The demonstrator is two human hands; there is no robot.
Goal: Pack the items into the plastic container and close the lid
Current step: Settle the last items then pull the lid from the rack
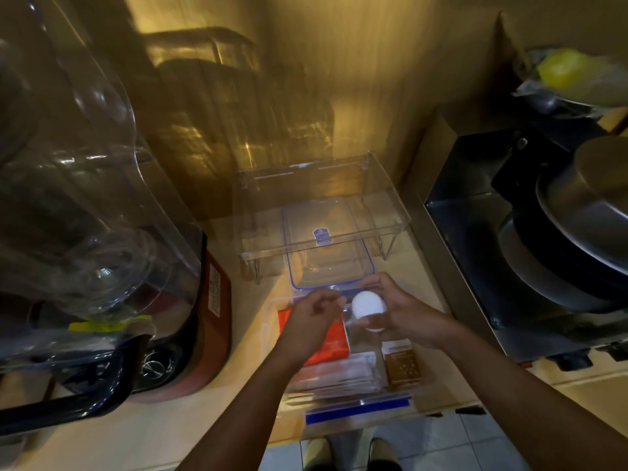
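Note:
A clear plastic container [353, 399] with blue clips sits at the counter's front edge. Its lid [328, 256], clear with a blue rim and clasp, lies open behind it. Inside the container lie an orange-red box [334, 341], a brown box [402, 367] and a clear flat packet [334, 375]. My right hand [396, 309] holds a white round object [368, 305] over the container's far end. My left hand [314, 316] is beside it with fingers curled close to the white object; I cannot tell whether it grips anything.
A clear acrylic shelf riser [323, 198] stands over the lid at the back. A large blender with a clear dome [85, 205] fills the left. Steel pans and a dark appliance [560, 239] stand on the right. The tiled floor [458, 443] and my shoes show below.

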